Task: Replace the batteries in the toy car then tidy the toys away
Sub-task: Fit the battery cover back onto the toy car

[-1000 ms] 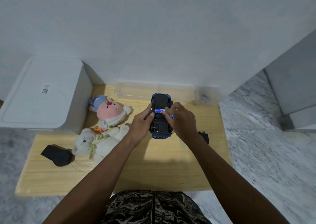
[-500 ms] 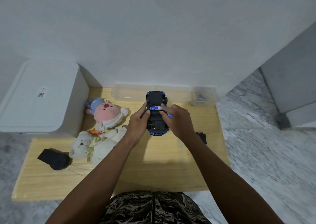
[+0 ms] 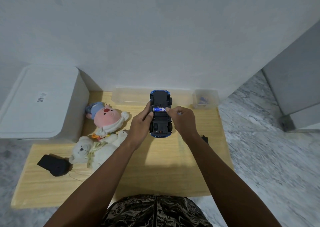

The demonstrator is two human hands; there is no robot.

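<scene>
Surface: your low wooden table (image 3: pixel 155 174) stands against a pale wall, with marbled floor on both sides.
Toy car (image 3: pixel 160 122): it lies belly-up near the table's far edge, black underside facing you, blue body showing at both ends.
Battery (image 3: pixel 158 109): a blue cell lies crosswise in the open bay on the underside.
Left hand (image 3: pixel 141 124): you grasp the car's left side, thumb laid up at the battery's left end.
Right hand (image 3: pixel 182 121): your fingers are curled, fingertips pinching the battery's right end; a small blue-and-white bit pokes out behind your knuckles, too hidden to name.
Clear tray (image 3: pixel 128 96): it sits at the far edge, just behind the car.
Small clear box (image 3: pixel 205 99): far right corner, with something blue inside.
Black piece (image 3: pixel 205 138): on the table just right of your right wrist.
Pink plush (image 3: pixel 107 115): left of the car.
White bear (image 3: pixel 93 150): nearer you, touching the pink plush.
Black object (image 3: pixel 53 164): near left, beside the bear.
White bin (image 3: pixel 38 102): far left, lid closed.
</scene>
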